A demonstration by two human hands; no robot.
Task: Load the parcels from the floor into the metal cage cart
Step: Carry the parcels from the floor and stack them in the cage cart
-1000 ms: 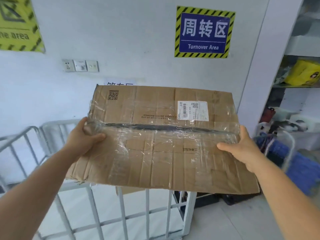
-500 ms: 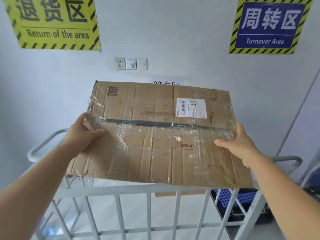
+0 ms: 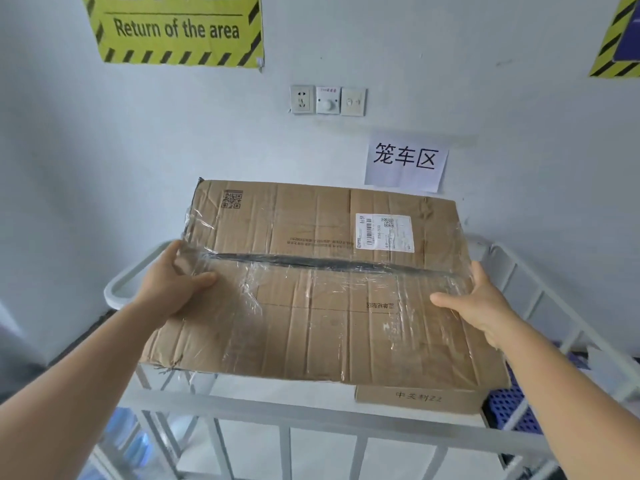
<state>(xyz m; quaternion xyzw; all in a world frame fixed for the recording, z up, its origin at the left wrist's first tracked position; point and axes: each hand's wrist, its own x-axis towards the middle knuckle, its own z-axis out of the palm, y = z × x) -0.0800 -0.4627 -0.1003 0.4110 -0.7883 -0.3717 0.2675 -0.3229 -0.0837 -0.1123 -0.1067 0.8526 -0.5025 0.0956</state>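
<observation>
We hold a flat cardboard parcel (image 3: 322, 289) in the air with both hands, above the open top of the metal cage cart (image 3: 311, 415). The left hand (image 3: 173, 289) grips the parcel's left edge, thumb laid across the top face and the other fingers hidden beneath. The right hand (image 3: 479, 306) grips the right edge the same way, thumb on top and the rest tucked under. The parcel is creased, wrapped in clear film, and crossed by 1 dark seam running left to right between our thumbs. A white shipping label (image 3: 384, 233) sits on its far right part, and a printed QR code (image 3: 232, 199) on its far left corner. The parcel tilts a little, its near edge lower than its far edge.

Under the parcel's near right corner, a second cardboard box (image 3: 417, 398) shows inside the cart. Behind the cart, the wall carries a yellow sign (image 3: 176, 29) reading "Return of the area", a row of 3 wall plates (image 3: 327, 100), and a white paper notice (image 3: 405, 161).
</observation>
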